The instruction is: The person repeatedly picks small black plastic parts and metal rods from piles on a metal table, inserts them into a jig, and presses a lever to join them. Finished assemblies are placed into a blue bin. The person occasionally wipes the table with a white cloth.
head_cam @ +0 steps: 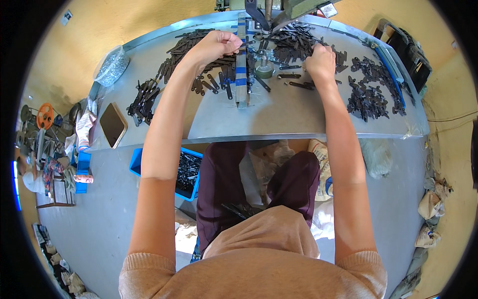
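Note:
My left hand pinches a small dark metal link over a bar wrapped with blue tape. Left of that bar lies a broad pile of flat dark links. My right hand is at the right edge of another heap of dark links, fingers curled; whether they grip a piece is hidden. Between the hands, on the metal-topped table, stands a small round green fixture with a metal post. A few loose links lie beside it. Above it reaches a green press-like machine.
A clear tub of small shiny parts, a smartphone and a bundle of dark parts occupy the left. Dark brackets are heaped at right. Below the table sits a blue crate. Another person sits far left.

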Action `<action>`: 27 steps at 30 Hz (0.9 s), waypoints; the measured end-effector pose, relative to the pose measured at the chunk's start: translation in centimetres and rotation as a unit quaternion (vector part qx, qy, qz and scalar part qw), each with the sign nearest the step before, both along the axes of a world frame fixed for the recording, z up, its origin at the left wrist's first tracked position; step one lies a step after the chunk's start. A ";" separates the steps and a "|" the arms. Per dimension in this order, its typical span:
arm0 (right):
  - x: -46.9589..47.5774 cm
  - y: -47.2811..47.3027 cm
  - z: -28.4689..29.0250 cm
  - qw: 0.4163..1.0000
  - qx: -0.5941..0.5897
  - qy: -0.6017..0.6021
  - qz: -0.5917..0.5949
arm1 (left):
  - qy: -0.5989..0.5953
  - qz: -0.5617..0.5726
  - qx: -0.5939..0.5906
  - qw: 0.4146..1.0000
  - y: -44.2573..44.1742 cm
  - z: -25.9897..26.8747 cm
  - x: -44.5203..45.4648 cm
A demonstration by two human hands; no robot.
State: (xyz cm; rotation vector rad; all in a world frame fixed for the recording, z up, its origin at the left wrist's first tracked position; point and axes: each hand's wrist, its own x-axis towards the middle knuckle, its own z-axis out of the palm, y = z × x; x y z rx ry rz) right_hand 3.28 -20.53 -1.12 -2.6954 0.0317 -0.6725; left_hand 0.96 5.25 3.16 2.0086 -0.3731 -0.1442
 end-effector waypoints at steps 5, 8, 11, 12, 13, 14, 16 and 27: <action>0.0 1.1 0.4 0.983 0.134 -0.106 0.065 | -0.019 -0.017 -0.052 0.998 -1.3 -0.9 -0.2; -0.1 1.9 0.7 0.946 0.250 -0.078 0.191 | -0.031 -0.022 -0.051 0.998 -1.9 -1.4 -0.3; -0.4 2.2 1.2 0.862 0.415 0.066 0.285 | -0.048 -0.003 -0.051 0.998 -2.1 -1.7 -0.2; -0.7 2.1 1.3 0.817 0.467 0.108 0.320 | -0.044 -0.004 -0.058 0.997 -2.1 -1.8 -0.2; -0.8 2.1 1.5 0.808 0.484 0.132 0.309 | -0.042 -0.004 -0.063 0.997 -2.0 -1.8 -0.2; -1.0 2.0 1.7 0.792 0.500 0.155 0.316 | -0.044 -0.008 -0.070 0.997 -2.0 -1.9 -0.2; -1.2 1.9 2.0 0.769 0.509 0.181 0.341 | -0.038 -0.004 -0.048 0.998 -1.9 -1.9 -0.1; -1.6 2.9 2.0 0.798 0.425 0.221 0.366 | -0.088 0.065 -0.039 0.993 -2.1 -3.0 0.5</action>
